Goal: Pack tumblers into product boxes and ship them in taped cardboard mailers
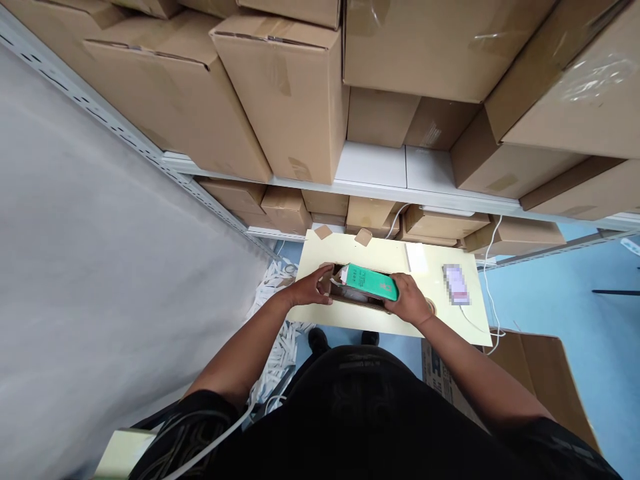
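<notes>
A small open brown cardboard box lies on a pale yellow table. A green packet sits tilted in its opening. My left hand grips the box's left end, fingers curled round the flap. My right hand is closed on the right end of the green packet, at the box's right edge.
On the table lie a white card, a blurred phone with a white cable, and two cardboard scraps. Shelves stacked with brown cartons rise behind. White strips litter the floor at the left; a flattened carton lies at the right.
</notes>
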`<state>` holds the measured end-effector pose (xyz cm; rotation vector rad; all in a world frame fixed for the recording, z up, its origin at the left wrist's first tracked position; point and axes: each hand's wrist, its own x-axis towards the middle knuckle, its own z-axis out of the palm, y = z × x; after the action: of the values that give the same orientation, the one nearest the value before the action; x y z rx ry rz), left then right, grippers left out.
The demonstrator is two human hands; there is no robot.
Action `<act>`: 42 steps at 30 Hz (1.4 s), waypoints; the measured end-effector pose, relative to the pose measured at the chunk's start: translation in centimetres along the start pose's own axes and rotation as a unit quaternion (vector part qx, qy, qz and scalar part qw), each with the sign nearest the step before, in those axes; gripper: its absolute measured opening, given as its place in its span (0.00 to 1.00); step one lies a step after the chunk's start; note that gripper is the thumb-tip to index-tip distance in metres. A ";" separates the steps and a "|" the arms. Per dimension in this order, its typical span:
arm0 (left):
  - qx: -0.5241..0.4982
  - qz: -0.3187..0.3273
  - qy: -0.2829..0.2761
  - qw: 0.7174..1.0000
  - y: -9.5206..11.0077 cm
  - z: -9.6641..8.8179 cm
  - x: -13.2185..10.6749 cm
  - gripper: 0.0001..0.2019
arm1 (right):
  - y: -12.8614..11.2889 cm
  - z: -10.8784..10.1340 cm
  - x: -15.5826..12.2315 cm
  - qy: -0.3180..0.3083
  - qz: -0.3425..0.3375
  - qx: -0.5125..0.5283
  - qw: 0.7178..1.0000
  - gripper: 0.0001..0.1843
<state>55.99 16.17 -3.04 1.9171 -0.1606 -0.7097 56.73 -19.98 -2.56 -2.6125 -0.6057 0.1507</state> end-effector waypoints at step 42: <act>0.245 0.072 0.269 0.929 0.7 3.4 1.8 0.23 | -0.8 0.2 -1.6 0.103 0.040 -0.001 0.994 0.13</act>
<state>55.75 12.47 -4.13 2.4752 -0.1393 -0.0156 54.94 -19.98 -2.32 -2.6124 -0.4285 -0.0950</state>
